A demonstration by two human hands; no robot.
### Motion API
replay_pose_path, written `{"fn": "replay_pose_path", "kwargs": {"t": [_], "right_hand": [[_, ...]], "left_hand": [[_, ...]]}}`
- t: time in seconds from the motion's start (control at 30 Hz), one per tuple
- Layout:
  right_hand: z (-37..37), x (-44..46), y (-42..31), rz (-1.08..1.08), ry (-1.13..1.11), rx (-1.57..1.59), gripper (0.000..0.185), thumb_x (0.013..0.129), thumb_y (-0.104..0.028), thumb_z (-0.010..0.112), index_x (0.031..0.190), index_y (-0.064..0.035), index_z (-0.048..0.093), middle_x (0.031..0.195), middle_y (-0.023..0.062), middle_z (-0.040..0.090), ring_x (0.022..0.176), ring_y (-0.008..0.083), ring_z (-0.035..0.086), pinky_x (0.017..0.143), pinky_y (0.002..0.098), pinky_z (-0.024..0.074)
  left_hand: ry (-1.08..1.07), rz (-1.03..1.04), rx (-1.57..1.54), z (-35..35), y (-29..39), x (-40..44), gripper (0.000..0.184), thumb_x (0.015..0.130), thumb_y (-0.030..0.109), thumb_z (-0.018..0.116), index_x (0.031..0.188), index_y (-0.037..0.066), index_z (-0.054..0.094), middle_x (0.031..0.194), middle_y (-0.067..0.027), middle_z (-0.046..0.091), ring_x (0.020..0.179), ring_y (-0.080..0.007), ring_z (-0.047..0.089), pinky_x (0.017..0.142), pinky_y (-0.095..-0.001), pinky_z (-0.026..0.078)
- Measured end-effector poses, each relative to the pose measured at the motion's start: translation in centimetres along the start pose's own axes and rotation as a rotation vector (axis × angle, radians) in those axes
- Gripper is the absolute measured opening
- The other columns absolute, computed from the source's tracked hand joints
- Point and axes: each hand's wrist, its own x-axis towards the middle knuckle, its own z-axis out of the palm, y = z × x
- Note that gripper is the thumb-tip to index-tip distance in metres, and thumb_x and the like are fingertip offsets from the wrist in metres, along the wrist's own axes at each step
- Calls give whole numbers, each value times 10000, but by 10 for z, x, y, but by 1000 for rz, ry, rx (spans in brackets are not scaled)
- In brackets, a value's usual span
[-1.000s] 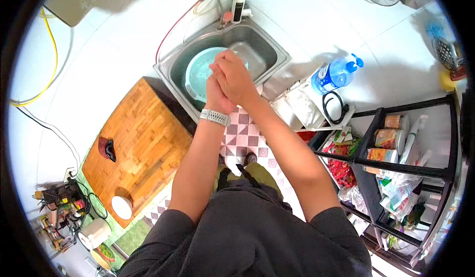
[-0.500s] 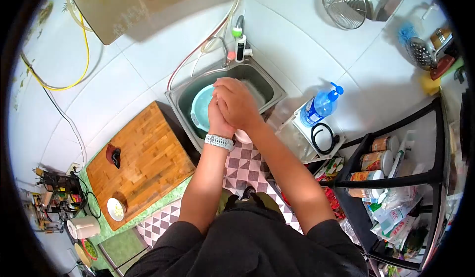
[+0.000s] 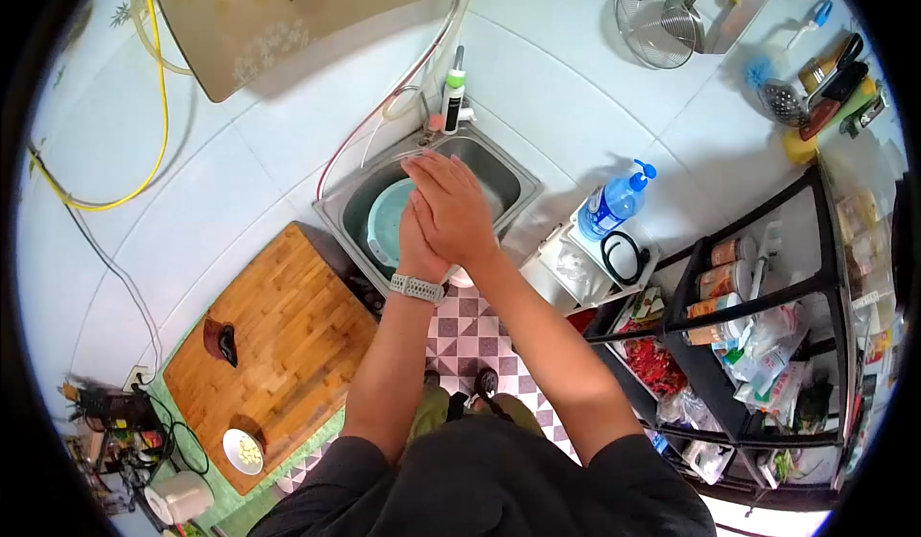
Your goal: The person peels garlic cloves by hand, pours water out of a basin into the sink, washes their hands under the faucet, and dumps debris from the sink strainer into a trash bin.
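1. Above the sink (image 3: 508,153), laid across the left hand (image 3: 416,239) with the right hand (image 3: 455,207), touching.
2. On the right hand over the sink, flattened, with fingers extended and close together, resting only against the left hand as far as visible.
3. For the left hand over the sink, largely covered; cannot tell how far open, nor whether anything lies between the palms.
4. Around the left wrist, just nearer than the sink, fastened with a pale watch (image 3: 417,288).
5. Inside the sink's left part, just beyond and partly behind the hands, fitted with a light blue basin (image 3: 388,218).
6. At the sink's back corner, standing near the rim, marked by a white bottle-like fitting with a green top (image 3: 453,103).
7. To the near left of the sink, on a green tabletop (image 3: 305,444), spread with a wooden board (image 3: 297,331), bearing a dark red and black object (image 3: 220,342) and, farther from the sink, a white bowl (image 3: 233,444) of pale yellow pieces.
8. To the right of the sink, upright on a white rack, topped with a blue pump bottle (image 3: 611,207).
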Motion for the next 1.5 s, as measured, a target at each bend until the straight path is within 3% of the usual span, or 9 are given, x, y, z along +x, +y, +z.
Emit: {"fn": "replay_pose_path", "kwargs": {"t": [0.07,0.13,0.27,0.5,0.6,0.7,0.8,1.17,1.5], "right_hand": [[9,0,-4,21,7,-16,400,927,-169,560,1313,-68,586,1229,120,631,1195,306,582,1043,463,437],[15,-4,-12,318,-29,216,489,927,-175,593,1395,-62,508,1235,140,633,1120,330,625,945,421,505],[21,-16,-15,507,26,400,560,930,-131,650,1434,-11,438,1222,156,649,1029,234,670,908,342,511],[16,-38,1,625,159,555,564,912,-123,678,1422,-31,457,1204,128,660,944,183,668,840,305,525],[-7,-44,2,738,142,716,480,986,-188,608,1418,-33,466,1228,120,649,932,169,651,817,271,523],[-35,-55,5,797,279,1019,483,1073,-341,412,1403,8,467,1300,159,599,1163,201,581,1012,311,454],[-78,-73,2,799,484,1211,632,1065,-501,302,1386,12,484,1346,184,577,1277,292,532,1137,390,347],[-306,-256,-65,597,924,1492,579,1068,-440,347,1343,45,505,1327,187,592,1297,298,519,1156,403,336],[-526,-575,-196,707,1392,1063,480,1041,-393,453,1295,-2,563,1164,160,685,1201,292,597,1121,418,379]], "left_hand": [[-13,-40,-43,-12,4,5,316,1071,361,395,1175,140,595,1101,1,657,1023,-169,623,889,-338,508],[-51,-91,-140,-31,4,12,290,1071,356,413,1103,139,603,909,51,636,808,-114,617,722,-270,523],[-60,-60,-72,-24,1,8,304,1084,365,396,1149,133,581,1054,20,615,1013,-122,588,887,-293,502],[-29,-133,-71,-27,-20,6,268,1074,351,430,935,146,534,780,55,487,694,-80,467,614,-236,412],[-8,-156,-73,-27,-37,5,305,1069,344,444,844,152,514,662,70,433,558,-62,415,497,-212,373],[35,-222,-148,-6,-55,-8,343,1061,333,461,764,162,469,590,77,366,477,-49,326,418,-202,282],[11,-349,-325,6,-82,-26,385,1059,300,452,697,170,432,559,69,326,449,-50,267,377,-210,198],[-213,-746,-451,58,-248,-186,375,1062,228,443,700,146,396,587,60,341,503,-57,270,432,-220,210],[31,-1457,-263,61,-481,-396,392,1053,275,470,689,140,419,590,50,322,497,-70,255,439,-237,197]]}}
